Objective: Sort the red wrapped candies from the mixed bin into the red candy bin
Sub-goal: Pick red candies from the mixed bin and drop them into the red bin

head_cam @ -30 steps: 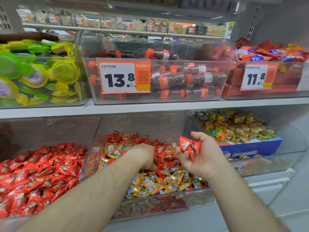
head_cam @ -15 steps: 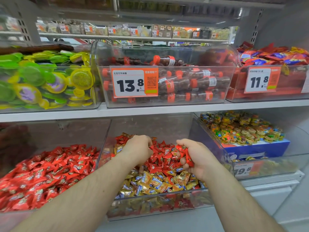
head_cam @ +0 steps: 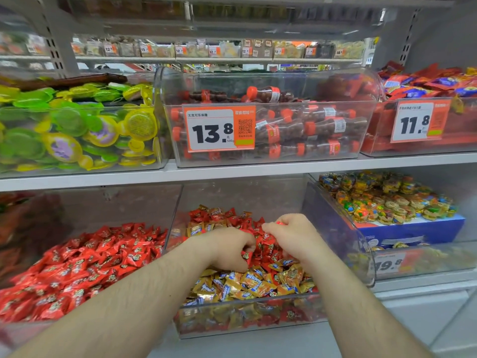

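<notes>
Head view: both hands are inside the mixed bin [head_cam: 178, 254] on the lower shelf, over its pile of red candies [head_cam: 265, 251] and gold candies [head_cam: 255, 282]. The left hand [head_cam: 229, 250] curls around red candies; the right hand [head_cam: 293, 235] pinches a red wrapper at its fingertips. The red candy bin [head_cam: 77, 264] stands just beside, on the left.

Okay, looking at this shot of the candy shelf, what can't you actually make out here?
Head view only:
- Left hand fingers curl down into the mixed bin; how many red candies they hold is hidden.
- Right hand: a bit of red shows at the knuckles, the rest hidden by the hand.
- Price tag on the lower right bin: blurred, first digit unclear.
- Back shelf labels: too small to read.
</notes>
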`<state>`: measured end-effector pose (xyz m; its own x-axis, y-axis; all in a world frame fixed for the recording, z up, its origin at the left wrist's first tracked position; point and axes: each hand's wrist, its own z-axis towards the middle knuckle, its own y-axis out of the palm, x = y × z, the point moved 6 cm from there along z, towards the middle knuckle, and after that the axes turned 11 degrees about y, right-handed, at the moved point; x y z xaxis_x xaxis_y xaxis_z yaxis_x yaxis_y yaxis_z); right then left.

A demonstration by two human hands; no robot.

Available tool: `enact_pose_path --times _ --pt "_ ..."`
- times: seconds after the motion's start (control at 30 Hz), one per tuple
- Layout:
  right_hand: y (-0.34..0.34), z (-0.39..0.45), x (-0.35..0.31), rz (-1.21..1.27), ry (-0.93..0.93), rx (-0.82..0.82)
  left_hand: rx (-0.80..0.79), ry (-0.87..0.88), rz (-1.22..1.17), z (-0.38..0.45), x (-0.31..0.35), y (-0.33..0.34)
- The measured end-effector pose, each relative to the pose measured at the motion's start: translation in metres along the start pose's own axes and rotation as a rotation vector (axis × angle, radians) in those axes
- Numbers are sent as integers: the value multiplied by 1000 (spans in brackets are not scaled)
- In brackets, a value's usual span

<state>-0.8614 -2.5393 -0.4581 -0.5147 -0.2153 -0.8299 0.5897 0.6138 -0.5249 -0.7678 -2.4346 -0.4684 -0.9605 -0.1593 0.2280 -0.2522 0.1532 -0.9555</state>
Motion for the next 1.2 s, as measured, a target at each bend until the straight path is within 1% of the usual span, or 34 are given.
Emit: enact_pose_path --times 0.07,0.13,0.2,0.23,0.27,0.3,0.37,0.4,0.47,0.57,0.63,0.7,0.77,0.87,0.93,1.0,1.03,1.1,1.17,1.2 --pt "-5 1 -1 -97 -28 54 37 9 41 3 0 -2" --pt "-7 1 -2 -100 -34 62 118 -1 45 4 -2 -7" --pt "-8 -1 -2 -87 -30 68 237 -22 -8 0 -7 -16" --pt "-8 -2 -3 -57 -30 64 322 -42 -64 -6 -10 -22" --pt "-7 -3 -3 14 -25 38 434 -73 -156 -15 -13 -28" --pt "-5 -5 -4 132 -5 -14 566 -109 -304 -27 -16 -35" --pt "6 -13 -6 395 110 -178 801 -143 -724 -55 -20 -42" --pt "15 -19 -8 496 182 -273 864 -142 -924 -68 -21 -43" --pt "35 -31 -13 631 303 -434 922 -139 -1212 -91 -22 -40" --pt "57 -49 -26 754 418 -598 968 -97 -1541 -121 -30 -35" --pt "66 -60 -36 822 457 -658 1018 -127 -1733 -140 -44 -31" --pt "76 -70 -45 867 480 -675 1065 -199 -1887 -161 -60 -26" --pt "90 -82 -59 870 485 -690 1094 -275 -1975 -181 -77 -19" --pt "115 -100 -86 803 457 -741 1173 -405 -2020 -209 -106 -8" --pt "132 -110 -107 729 416 -783 1236 -446 -2036 -222 -124 -1" --pt "149 -114 -125 653 388 -795 1266 -469 -2014 -229 -140 6" --pt "159 -114 -132 622 385 -790 1267 -488 -1986 -231 -147 10" --pt "179 -109 -142 591 391 -751 1221 -506 -1967 -233 -154 15" --pt "194 -103 -150 602 391 -706 1153 -468 -1952 -234 -152 17" --pt "201 -100 -152 600 378 -701 1144 -448 -1914 -236 -151 15"
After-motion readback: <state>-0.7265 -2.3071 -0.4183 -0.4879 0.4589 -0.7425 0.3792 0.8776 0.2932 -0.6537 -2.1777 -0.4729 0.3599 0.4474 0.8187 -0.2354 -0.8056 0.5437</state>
